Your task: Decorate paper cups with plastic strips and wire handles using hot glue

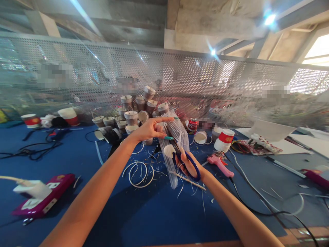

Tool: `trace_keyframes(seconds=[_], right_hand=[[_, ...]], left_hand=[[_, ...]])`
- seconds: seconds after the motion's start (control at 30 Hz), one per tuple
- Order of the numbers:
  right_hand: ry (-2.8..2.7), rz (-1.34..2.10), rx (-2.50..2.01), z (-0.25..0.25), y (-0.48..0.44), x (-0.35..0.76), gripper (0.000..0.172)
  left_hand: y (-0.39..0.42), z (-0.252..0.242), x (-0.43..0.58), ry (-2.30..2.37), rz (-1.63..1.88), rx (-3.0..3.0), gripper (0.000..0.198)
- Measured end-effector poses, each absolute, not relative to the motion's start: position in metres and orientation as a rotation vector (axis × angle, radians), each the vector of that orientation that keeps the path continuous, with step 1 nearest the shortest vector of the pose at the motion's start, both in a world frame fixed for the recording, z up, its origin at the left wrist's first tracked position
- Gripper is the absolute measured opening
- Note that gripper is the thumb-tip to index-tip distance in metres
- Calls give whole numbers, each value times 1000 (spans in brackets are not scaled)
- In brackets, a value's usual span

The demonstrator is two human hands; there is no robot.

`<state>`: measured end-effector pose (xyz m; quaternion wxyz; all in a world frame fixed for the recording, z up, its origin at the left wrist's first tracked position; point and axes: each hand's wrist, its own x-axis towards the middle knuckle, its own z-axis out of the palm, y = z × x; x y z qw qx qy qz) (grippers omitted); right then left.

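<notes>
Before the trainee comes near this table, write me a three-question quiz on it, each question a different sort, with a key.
1. Which tool does the right hand hold?
2. True or false: in the picture, the pink glue gun lies to the right of the red can.
3. Fill in the blank: the plug on the purple power strip is coloured ____.

Key:
1. Scissors with dark blue handles.
2. True.
3. White.

Scissors [177,149] with smooth plastic handles [197,173], glossy plastic strips [172,173], matt table [144,219], shiny metal can [192,126] near its far edge.
</notes>
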<state>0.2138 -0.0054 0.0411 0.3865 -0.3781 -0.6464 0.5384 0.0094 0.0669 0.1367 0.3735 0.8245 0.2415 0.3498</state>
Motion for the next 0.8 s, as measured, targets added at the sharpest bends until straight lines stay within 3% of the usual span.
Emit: trace_keyframes(seconds=[0.8], right_hand=[[-1645, 1313, -955, 43, -4, 212, 58]], left_hand=[[63, 140, 13, 578, 834, 2008, 72]])
